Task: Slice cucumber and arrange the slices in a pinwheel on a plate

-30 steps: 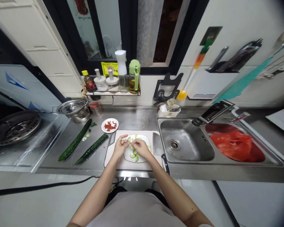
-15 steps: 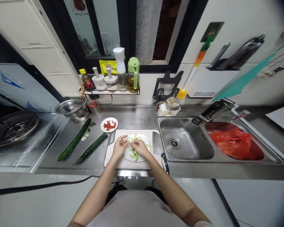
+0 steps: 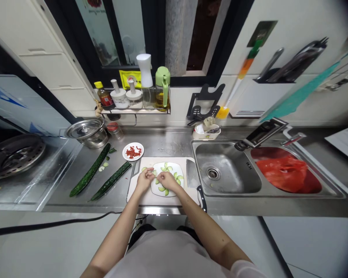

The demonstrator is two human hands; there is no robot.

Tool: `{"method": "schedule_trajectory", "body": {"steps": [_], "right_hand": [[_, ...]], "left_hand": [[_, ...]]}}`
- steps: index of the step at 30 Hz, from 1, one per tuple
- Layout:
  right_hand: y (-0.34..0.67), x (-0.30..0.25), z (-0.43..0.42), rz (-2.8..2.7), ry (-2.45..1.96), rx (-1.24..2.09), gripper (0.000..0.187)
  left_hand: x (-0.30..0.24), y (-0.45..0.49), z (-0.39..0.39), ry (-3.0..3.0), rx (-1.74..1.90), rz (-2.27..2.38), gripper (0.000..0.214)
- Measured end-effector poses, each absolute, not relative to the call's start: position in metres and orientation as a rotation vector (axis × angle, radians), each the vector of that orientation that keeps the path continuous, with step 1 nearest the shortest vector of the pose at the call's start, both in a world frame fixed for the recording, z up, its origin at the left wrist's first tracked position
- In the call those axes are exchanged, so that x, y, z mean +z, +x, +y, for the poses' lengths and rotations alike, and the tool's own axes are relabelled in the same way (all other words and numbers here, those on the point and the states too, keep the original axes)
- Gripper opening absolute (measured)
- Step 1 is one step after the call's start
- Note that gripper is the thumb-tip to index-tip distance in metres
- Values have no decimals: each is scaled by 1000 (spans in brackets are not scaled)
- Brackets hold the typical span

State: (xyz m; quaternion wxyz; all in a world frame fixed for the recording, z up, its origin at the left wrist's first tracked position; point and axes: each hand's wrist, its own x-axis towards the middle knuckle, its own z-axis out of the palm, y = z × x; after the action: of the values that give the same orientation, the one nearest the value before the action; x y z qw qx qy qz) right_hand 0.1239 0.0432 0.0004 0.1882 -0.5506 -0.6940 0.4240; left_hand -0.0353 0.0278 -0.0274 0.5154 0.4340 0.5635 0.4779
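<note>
My left hand (image 3: 144, 179) and my right hand (image 3: 165, 179) meet over a white plate (image 3: 174, 168) that lies on a pale cutting board (image 3: 150, 198). Both hands pinch with curled fingers at a pale green cucumber slice between them at the plate's left edge. Several more cucumber slices (image 3: 178, 178) lie spread on the plate. A cleaver (image 3: 193, 177) rests on the board's right side, its black handle pointing toward me.
Two long cucumbers (image 3: 89, 174) (image 3: 111, 180) lie left of the board. A small dish of red chopped bits (image 3: 133, 151) sits behind it. A steel pot (image 3: 88, 133) stands far left, a sink (image 3: 224, 173) right, with a red bag (image 3: 282, 172) in the second basin.
Both hands have shifted slightly left over the plate and stay pinched together on a slice. The camera has tilted a little.
</note>
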Motion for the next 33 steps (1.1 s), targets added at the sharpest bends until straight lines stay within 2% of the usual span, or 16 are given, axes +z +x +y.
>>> {"method": "schedule_trajectory", "body": {"steps": [9, 20, 33], "right_hand": [[122, -5, 45, -2031, -1661, 1154, 14], [113, -1, 41, -2296, -1836, 881, 20], [120, -1, 27, -2517, -1716, 646, 30]], "left_hand": [[-43, -37, 32, 1207, 1025, 1537, 36], [-20, -29, 30, 1631, 701, 1863, 33], [-13, -31, 24, 1994, 453, 1898, 28]]}}
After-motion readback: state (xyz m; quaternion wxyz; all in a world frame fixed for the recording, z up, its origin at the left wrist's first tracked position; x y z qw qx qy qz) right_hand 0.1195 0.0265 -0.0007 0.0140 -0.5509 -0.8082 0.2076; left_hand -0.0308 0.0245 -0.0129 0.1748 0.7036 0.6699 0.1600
